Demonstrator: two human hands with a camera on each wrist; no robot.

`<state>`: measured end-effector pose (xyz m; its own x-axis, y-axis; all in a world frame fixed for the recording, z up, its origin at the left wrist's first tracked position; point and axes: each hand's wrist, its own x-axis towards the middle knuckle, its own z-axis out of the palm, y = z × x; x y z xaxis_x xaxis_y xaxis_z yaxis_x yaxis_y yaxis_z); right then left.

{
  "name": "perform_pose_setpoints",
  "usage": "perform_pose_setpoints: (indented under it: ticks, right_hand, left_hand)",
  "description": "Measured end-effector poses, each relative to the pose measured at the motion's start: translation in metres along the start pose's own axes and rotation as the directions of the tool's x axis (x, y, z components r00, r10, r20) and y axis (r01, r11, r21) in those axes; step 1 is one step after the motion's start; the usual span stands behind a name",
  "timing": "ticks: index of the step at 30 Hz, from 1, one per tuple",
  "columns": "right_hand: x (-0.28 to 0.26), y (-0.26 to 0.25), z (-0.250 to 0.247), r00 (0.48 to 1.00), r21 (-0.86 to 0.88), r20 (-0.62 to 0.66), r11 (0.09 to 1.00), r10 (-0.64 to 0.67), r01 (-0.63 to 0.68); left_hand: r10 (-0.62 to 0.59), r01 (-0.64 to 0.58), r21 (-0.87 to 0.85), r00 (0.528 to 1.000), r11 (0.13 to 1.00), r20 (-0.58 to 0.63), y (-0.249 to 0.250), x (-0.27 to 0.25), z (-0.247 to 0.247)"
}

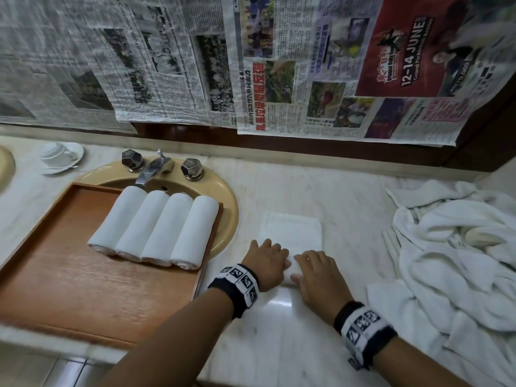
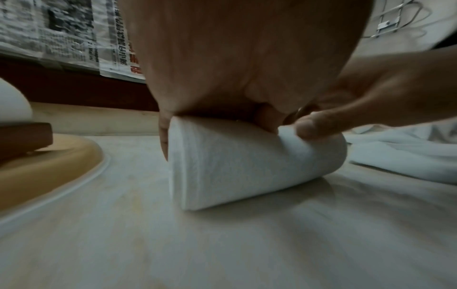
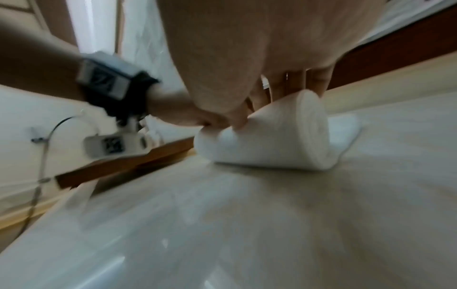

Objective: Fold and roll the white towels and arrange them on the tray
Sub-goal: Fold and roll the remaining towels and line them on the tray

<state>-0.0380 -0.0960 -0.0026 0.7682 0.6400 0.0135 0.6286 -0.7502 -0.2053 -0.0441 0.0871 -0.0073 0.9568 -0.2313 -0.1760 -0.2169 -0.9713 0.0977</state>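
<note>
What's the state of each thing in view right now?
towel being rolled: part rolled, flat end on counter
left hand: on the roll
right hand: on the roll
rolled towels: four, side by side on tray
tray: over sink
towel pile: unfolded, crumpled
cup: on saucer

Bare forearms, black wristbands (image 1: 234,286) — white marker tiles, ring on one finger
</note>
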Motion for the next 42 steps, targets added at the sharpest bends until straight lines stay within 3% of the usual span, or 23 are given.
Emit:
perform_pose_setpoints:
  ticks: [1, 5, 10, 14, 17, 19, 23, 25, 28, 31, 34, 37, 40, 42]
  right_hand:
    - [-0.006, -0.003, 0.004, 0.999, -0.03, -0.043, 0.999, -0.011, 0.01]
    - [-0.007, -0.005, 0.015, 0.999, -0.01, -0.012, 0.999, 0.053, -0.053]
    - [0.028, 0.007, -0.003, 0.985, 0.108, 0.121, 0.985, 0.123, -0.136]
    - [0.06, 0.025, -0.01, 0.906, 0.196, 0.332, 0.921, 0.261, -0.337]
    - [0.075, 0.033, -0.008, 0.856, 0.154, 0.422, 0.907, 0.298, -0.391]
    - [0.078, 0.035, -0.004, 0.864, 0.122, 0.38, 0.908, 0.329, -0.4]
    - [0.053, 0.019, 0.006, 0.952, 0.054, -0.043, 0.952, 0.304, -0.302]
    - [0.039, 0.008, 0.016, 0.963, -0.001, -0.1, 0.968, 0.25, -0.252]
    - [0.037, 0.011, 0.029, 0.969, -0.04, -0.057, 0.969, 0.239, -0.242]
    - [0.052, 0.024, 0.018, 0.966, 0.007, -0.011, 0.966, 0.258, -0.258]
    - [0.063, 0.036, 0.006, 0.981, 0.054, 0.056, 0.981, 0.185, -0.188]
    - [0.069, 0.044, -0.008, 0.978, 0.034, 0.17, 0.991, 0.121, -0.128]
    - [0.073, 0.041, -0.025, 0.927, 0.081, 0.367, 0.991, 0.074, -0.111]
    - [0.07, 0.04, -0.028, 0.856, 0.153, 0.514, 0.977, 0.05, -0.148]
  left_hand:
    - [-0.013, 0.013, 0.004, 1.0, 1.0, -0.002, -0.001, 0.006, -0.001]
    - [-0.036, 0.038, 0.018, 0.997, 0.999, -0.072, 0.002, 0.02, -0.001]
    - [-0.07, 0.078, 0.03, 0.975, 0.997, -0.211, 0.011, 0.014, -0.001]
    - [-0.034, 0.033, -0.01, 0.968, 0.999, -0.25, 0.011, 0.013, 0.006]
    - [0.046, -0.055, -0.031, 0.974, 0.998, -0.222, -0.003, 0.026, 0.01]
    - [0.091, -0.096, -0.015, 0.976, 0.995, -0.198, -0.014, 0.038, 0.01]
    - [0.127, -0.127, 0.007, 0.981, 0.992, -0.147, -0.024, 0.063, 0.002]
    - [0.125, -0.123, 0.025, 0.986, 0.992, -0.109, -0.024, 0.076, -0.005]
    - [0.117, -0.115, 0.028, 0.987, 0.993, -0.105, -0.024, 0.093, -0.013]
    - [0.103, -0.112, -0.036, 0.975, 0.993, -0.197, -0.025, 0.098, -0.012]
    - [0.103, -0.131, -0.08, 0.952, 0.988, -0.289, -0.024, 0.085, -0.007]
    - [0.094, -0.119, -0.112, 0.974, 0.987, -0.205, -0.02, 0.057, -0.003]
    - [0.095, -0.108, -0.075, 0.984, 0.991, -0.152, -0.017, 0.031, 0.002]
    - [0.102, -0.112, -0.09, 0.989, 0.99, -0.106, -0.016, 0.019, 0.006]
